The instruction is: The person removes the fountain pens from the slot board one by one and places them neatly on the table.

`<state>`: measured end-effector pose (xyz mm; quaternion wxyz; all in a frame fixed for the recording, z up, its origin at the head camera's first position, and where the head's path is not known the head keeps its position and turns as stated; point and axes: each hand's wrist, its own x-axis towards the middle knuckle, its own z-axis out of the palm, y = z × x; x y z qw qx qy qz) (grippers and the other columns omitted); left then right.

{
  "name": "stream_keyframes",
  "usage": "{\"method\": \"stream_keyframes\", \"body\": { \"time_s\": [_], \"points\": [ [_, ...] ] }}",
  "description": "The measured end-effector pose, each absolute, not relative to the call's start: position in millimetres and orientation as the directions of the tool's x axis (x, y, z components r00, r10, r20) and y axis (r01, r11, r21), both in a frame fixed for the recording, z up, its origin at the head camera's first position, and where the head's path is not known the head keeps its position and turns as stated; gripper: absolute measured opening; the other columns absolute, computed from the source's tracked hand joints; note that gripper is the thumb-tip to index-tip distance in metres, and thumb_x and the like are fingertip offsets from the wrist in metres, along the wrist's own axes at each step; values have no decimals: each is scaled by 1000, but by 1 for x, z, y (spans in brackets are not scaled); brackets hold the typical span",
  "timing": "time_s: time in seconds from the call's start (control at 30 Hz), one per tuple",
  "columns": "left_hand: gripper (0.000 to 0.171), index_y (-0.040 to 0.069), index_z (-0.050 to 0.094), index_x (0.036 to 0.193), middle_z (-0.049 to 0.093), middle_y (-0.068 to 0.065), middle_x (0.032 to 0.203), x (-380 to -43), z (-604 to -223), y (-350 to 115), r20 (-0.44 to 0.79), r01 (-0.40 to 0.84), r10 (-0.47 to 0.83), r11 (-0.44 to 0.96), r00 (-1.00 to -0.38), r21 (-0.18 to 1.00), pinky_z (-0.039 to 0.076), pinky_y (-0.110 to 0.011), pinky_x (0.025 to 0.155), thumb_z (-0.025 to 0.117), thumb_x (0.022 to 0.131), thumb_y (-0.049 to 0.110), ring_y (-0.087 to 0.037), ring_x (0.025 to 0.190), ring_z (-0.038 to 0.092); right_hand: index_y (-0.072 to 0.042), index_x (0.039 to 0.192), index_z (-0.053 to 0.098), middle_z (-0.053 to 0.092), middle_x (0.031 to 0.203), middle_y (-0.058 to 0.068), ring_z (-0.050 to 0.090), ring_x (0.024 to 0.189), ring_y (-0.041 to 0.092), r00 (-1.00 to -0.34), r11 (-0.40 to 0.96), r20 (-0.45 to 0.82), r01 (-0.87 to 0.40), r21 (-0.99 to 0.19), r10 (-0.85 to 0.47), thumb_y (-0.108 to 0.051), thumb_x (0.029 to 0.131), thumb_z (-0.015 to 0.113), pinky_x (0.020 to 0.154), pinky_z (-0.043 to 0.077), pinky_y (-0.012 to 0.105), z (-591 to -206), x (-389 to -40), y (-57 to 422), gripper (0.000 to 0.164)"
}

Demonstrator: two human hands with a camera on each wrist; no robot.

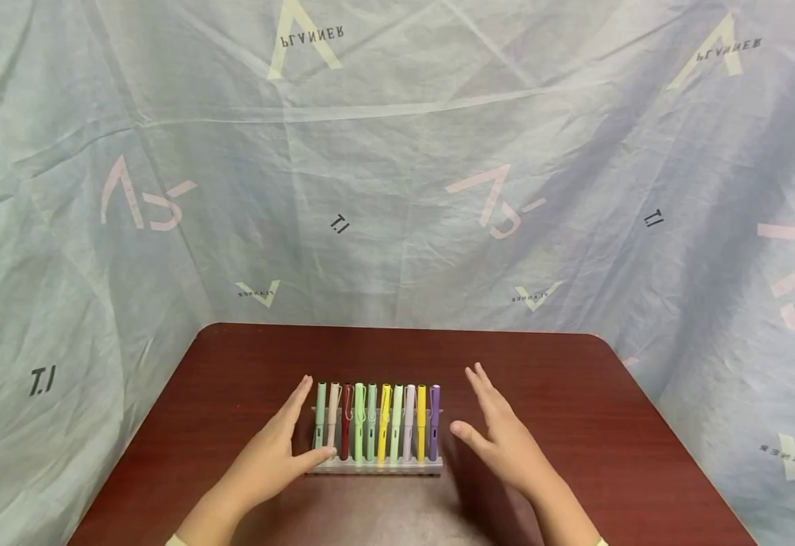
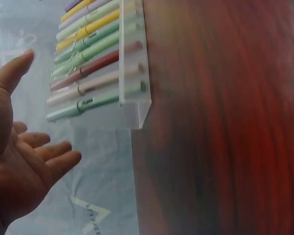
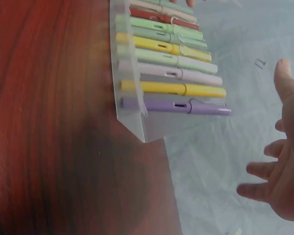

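Observation:
A clear plastic pen stand (image 1: 397, 469) holds a row of several capped pens, leaning back side by side. A purple pen (image 3: 176, 106) sits at its right end beside a yellow pen (image 3: 174, 88). At the left end is a grey-green pen (image 2: 95, 102), then a pale beige pen (image 2: 95, 84) and a dark red pen (image 2: 95, 67). My left hand (image 1: 271, 451) is at the stand's left end, fingers extended, its thumb overlapping the lower left corner in the head view. To the right of the stand, my right hand (image 1: 503, 436) is held apart from it, fingers spread and holding nothing.
The stand is on a dark red-brown wooden table (image 1: 575, 425) with rounded far corners. Grey-blue cloth (image 1: 397, 189) printed with letters hangs behind the table and along both sides.

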<state>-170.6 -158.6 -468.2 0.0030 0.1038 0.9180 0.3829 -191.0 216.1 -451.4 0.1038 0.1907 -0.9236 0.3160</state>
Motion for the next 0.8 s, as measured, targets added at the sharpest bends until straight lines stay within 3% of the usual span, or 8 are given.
{"method": "stream_keyframes", "body": {
  "time_s": [0.1, 0.2, 0.33, 0.4, 0.63, 0.8],
  "points": [
    [107, 50, 2, 152, 11, 9, 164, -171, -468, -167, 30, 156, 200, 651, -979, 743, 34, -63, 107, 76, 75, 62, -30, 148, 26, -36, 156, 16, 15, 164, -5, 24, 148, 29, -913, 649, 288, -408, -642, -289, -44, 95, 62, 109, 31, 64, -453, -196, 223, 77],
    [104, 47, 14, 152, 26, 1, 160, -170, -470, -173, 25, 149, 202, 626, -979, 765, 38, -61, 105, 83, 75, 47, -34, 142, 37, -37, 154, 20, 28, 160, 0, 31, 145, 32, -922, 592, 262, -385, -709, -286, -39, 97, 61, 108, 34, 62, -456, -201, 228, 70],
    [89, 28, 36, 148, 48, -5, 145, -170, -476, -179, 58, 185, 216, 632, -975, 753, 48, -50, 99, 85, 75, 40, -32, 123, 57, -34, 150, 27, 40, 152, 3, 41, 138, 36, -924, 533, 249, -371, -760, -290, -36, 99, 58, 102, 42, 61, -461, -208, 233, 60],
    [79, 19, 46, 142, 54, -3, 137, -172, -479, -180, 70, 209, 236, 639, -969, 740, 50, -45, 97, 84, 76, 39, -28, 116, 60, -29, 149, 31, 43, 150, 4, 44, 136, 36, -919, 504, 255, -380, -776, -300, -32, 99, 58, 100, 44, 58, -464, -212, 235, 56],
    [54, 11, 59, 124, 65, -2, 116, -175, -489, -181, 62, 282, 341, 645, -938, 710, 55, -33, 84, 81, 81, 34, -20, 101, 63, -24, 143, 38, 51, 140, 5, 53, 128, 31, -919, 444, 222, -357, -822, -327, -30, 101, 56, 98, 50, 30, -476, -225, 239, 46],
    [41, 11, 63, 113, 67, -1, 107, -175, -495, -179, 63, 302, 366, 647, -929, 700, 55, -33, 78, 81, 81, 30, -20, 92, 64, -25, 140, 42, 56, 134, 3, 58, 120, 24, -935, 449, 156, -294, -844, -320, -36, 100, 57, 93, 51, 30, -479, -231, 234, 44]
  ]
}}
